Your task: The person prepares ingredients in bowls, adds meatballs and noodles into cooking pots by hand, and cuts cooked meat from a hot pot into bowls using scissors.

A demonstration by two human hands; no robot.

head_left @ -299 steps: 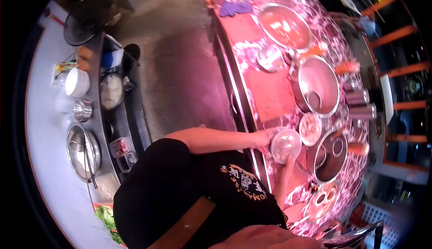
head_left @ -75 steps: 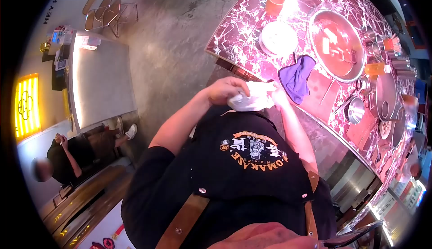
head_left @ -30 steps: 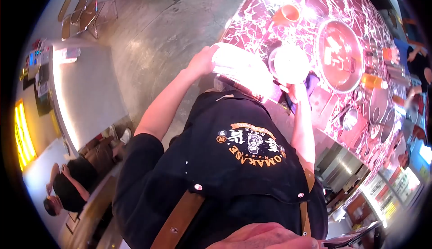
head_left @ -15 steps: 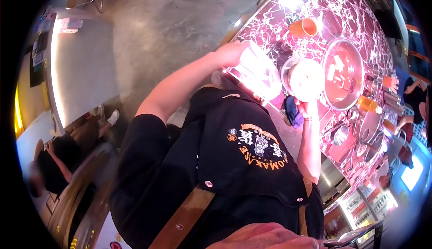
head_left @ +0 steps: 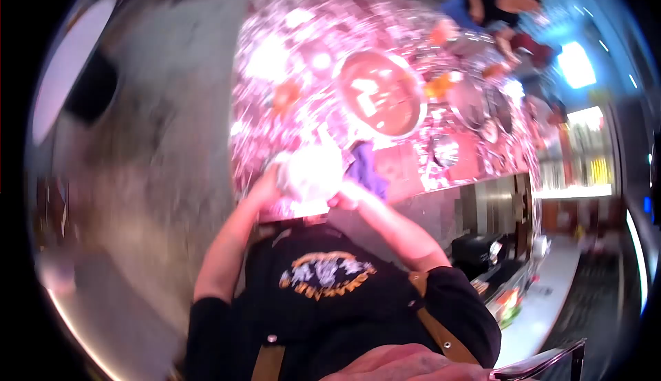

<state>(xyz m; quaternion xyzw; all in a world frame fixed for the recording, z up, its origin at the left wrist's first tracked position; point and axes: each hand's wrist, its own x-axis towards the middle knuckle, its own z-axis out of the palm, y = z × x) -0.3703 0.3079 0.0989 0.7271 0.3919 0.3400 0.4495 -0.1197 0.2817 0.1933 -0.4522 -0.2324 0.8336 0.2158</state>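
A round white thing (head_left: 311,173), washed out by glare, is between my two hands at the near edge of the marble-patterned table. My left hand (head_left: 267,187) grips its left side with the fingers partly lost in brightness. Close against its lower right is my right hand (head_left: 345,196), fingers curled in; what they hold is blurred. A purple-blue cloth (head_left: 368,169) lies just beyond the right hand. Farther off stands a wide metal basin (head_left: 383,99) of liquid with bright reflections. An orange cup (head_left: 286,94) sits to its left.
On the right of the table (head_left: 255,133) are an orange bottle (head_left: 441,86), a shiny metal bowl (head_left: 446,150) and a round pan-like thing (head_left: 467,100). Another person (head_left: 501,4) is at the far right end. A shelved counter (head_left: 537,291) stands at my right.
My view has swung round, so the table lies ahead now. My left hand has come in closer to the right hand, at the white round thing. Motion smears the picture.
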